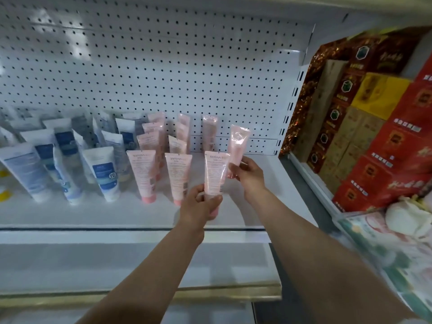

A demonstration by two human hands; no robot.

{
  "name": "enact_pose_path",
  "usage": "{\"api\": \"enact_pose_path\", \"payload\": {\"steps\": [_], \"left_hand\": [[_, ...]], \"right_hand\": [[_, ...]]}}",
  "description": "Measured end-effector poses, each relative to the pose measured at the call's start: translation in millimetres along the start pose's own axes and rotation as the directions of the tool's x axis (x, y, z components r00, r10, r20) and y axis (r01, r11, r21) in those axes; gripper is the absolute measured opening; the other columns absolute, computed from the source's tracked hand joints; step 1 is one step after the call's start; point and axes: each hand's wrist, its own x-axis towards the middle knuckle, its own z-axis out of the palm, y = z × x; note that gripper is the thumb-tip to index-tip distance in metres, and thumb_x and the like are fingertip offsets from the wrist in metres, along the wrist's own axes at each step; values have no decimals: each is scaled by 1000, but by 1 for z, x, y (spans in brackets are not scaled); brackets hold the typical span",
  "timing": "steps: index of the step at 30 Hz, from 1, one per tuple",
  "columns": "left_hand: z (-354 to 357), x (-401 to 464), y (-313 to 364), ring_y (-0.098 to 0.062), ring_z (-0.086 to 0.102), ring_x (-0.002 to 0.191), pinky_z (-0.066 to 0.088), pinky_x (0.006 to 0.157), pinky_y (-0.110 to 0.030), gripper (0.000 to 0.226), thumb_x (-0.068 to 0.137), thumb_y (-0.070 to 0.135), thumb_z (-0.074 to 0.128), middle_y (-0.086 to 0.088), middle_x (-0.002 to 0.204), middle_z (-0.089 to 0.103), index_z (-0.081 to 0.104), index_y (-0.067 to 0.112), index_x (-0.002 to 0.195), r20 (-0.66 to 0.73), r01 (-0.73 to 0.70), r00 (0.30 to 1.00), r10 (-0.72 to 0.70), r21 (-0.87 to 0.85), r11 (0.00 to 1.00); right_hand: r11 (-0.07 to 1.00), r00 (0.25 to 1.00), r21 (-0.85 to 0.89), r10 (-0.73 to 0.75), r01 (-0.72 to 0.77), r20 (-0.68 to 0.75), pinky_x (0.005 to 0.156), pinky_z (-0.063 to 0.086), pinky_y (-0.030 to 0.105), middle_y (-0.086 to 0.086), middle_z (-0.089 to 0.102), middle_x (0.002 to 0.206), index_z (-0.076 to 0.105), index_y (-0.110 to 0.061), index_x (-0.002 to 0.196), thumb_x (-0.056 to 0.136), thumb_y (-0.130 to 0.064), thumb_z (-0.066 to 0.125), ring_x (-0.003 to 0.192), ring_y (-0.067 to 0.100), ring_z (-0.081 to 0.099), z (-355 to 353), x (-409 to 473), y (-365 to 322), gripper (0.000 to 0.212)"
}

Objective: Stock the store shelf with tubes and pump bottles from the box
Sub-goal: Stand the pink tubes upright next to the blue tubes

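Premises are presenting as a retail shop. A white metal shelf (117,213) is carrying pink tubes (142,176) and white-and-blue tubes (102,174) standing cap-down in rows. Behind the shelf, a perforated back panel (152,66) is rising. To the right of the shelf, red and yellow boxed goods (378,136) are sitting stacked in the adjoining bay.

On the flat metal store shelf (93,213) before me, the white-and-blue plastic tubes (102,174) stand cap-down at left, the rows of pink plastic tubes (161,157) to their right, the perforated back panel (163,73) behind them. My left hand (198,204) holds one pink tube (215,171) upright at the front; my right hand (250,174) holds another pink tube (238,146) just right of it. Stacked cardboard cartons (374,136) fill the next bay, right.
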Motion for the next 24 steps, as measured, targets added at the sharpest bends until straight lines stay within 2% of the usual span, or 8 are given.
{"api": "enact_pose_path", "payload": {"steps": [2,6,13,17,21,24], "left_hand": [[-2,5,0,-14,46,53,38,48,-24,40,83,-6,69,-3,68,58,57,1,120,2,-8,1000,8,-14,1000],[-4,11,3,-16,52,62,43,54,-27,40,83,-4,70,-5,78,64,57,7,120,12,-21,1000,21,-26,999],[-3,15,3,-15,58,73,46,61,-30,41,83,-2,71,-4,86,68,58,9,121,9,-38,999,38,10,999],[-5,11,1,-16,62,80,52,68,-30,40,84,0,72,-6,94,71,59,11,120,12,-44,999,43,33,998],[-6,6,0,-14,66,87,56,73,-28,38,83,2,73,-6,101,73,62,14,118,18,-69,997,68,58,996],[-7,3,-1,-14,67,91,55,73,-27,37,83,4,73,-2,102,73,63,16,117,32,-82,996,80,85,993]], "right_hand": [[1000,1000,-6,9,-9,1,78,59,34,10,76,100,67,-9,116,81,-1,77,68,21,64,9,14,3,37],[999,1000,-38,-9,10,19,59,51,19,-2,75,82,71,-19,100,79,2,73,59,12,59,25,35,6,29],[995,999,-92,-36,38,27,57,52,14,-3,73,82,72,-11,108,79,1,74,61,8,63,40,59,13,32],[995,999,-91,-41,44,32,63,56,22,1,76,88,73,-15,107,74,-7,82,68,14,68,42,66,23,36],[999,999,-33,-17,18,34,85,59,35,6,76,98,73,-19,103,52,-33,82,91,25,72,46,71,25,54],[997,998,-66,-28,32,58,89,58,48,4,77,95,74,-23,102,57,-34,86,90,27,74,50,78,29,49]]}}
